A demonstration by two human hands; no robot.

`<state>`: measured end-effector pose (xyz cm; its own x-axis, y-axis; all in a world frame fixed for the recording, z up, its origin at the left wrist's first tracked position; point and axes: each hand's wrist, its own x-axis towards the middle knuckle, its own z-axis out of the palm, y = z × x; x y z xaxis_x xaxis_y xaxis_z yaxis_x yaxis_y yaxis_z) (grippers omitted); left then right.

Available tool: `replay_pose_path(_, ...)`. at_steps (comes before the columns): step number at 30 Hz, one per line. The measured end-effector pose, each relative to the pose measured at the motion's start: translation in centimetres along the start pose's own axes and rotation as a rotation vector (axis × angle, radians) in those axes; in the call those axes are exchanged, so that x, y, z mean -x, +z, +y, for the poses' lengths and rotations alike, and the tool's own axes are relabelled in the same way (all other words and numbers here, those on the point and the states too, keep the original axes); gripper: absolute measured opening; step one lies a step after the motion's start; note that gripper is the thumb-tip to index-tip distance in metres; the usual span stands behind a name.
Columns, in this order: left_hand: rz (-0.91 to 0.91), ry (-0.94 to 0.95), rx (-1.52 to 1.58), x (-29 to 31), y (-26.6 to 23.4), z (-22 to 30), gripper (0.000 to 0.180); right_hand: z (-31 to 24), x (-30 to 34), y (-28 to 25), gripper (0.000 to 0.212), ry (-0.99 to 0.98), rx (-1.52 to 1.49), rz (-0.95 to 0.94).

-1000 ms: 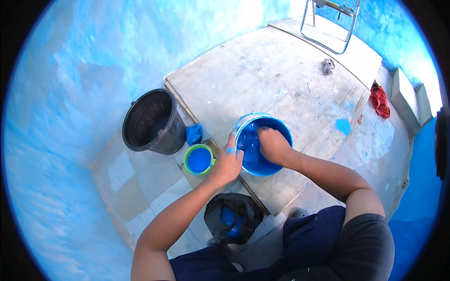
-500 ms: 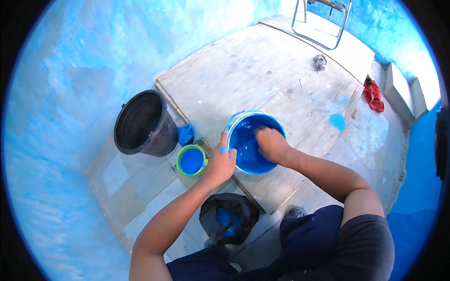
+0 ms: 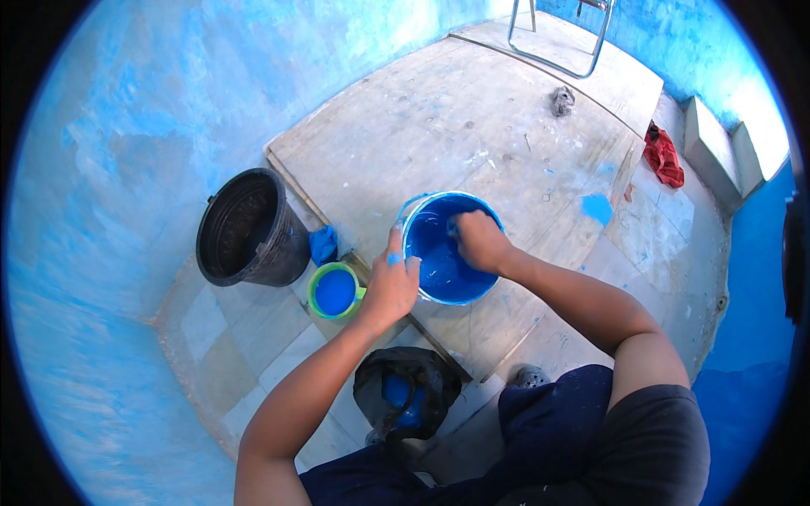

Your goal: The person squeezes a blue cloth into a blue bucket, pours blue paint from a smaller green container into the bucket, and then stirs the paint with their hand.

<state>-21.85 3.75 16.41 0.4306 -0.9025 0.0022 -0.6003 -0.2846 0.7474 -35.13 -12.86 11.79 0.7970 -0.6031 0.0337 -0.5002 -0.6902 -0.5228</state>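
Note:
A white paint bucket (image 3: 439, 291), its inside coated with wet blue paint, stands tilted in front of me. My left hand (image 3: 392, 287) grips its left rim, with blue paint on one finger. Inside its mouth, my right hand (image 3: 483, 242) is closed near the inner wall; a small blue-stained bit shows at its fingers, too hidden to name. Left of my left hand sits a light green mug (image 3: 360, 293) holding blue paint (image 3: 335, 292). Below the bucket, a black plastic bag (image 3: 439, 371) lies open with blue paint inside.
A black pail (image 3: 287, 244) and a crumpled blue cloth (image 3: 323, 245) stand by the left wall. Paint-marked boards (image 3: 405, 126) cover the floor. Farther off are a grey crumpled lump (image 3: 563, 101), a metal-framed chair (image 3: 601, 38) and a red cloth (image 3: 663, 157).
The view has shifted slightly. The bucket tips a little more toward my left hand, and my right hand has moved along its inner wall.

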Motion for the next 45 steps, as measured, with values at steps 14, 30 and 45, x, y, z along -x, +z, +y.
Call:
replay_pose_path(14,-0.114,-0.157,-0.111,1.0,-0.8,0.2,0.065,-2.0,0.5,-0.2,0.018,-0.156,-0.12,0.036)
replay_pose_path(30,-0.204,-0.384,0.218,3.5,-0.7,0.0,0.077,-2.9,0.7,-0.4,0.022,-0.305,-0.057,0.029)
replay_pose_path(45,-0.261,-0.32,0.141,3.2,-2.0,0.2,0.074,-4.5,0.0,-6.1,0.016,-0.084,-0.587,-0.085)
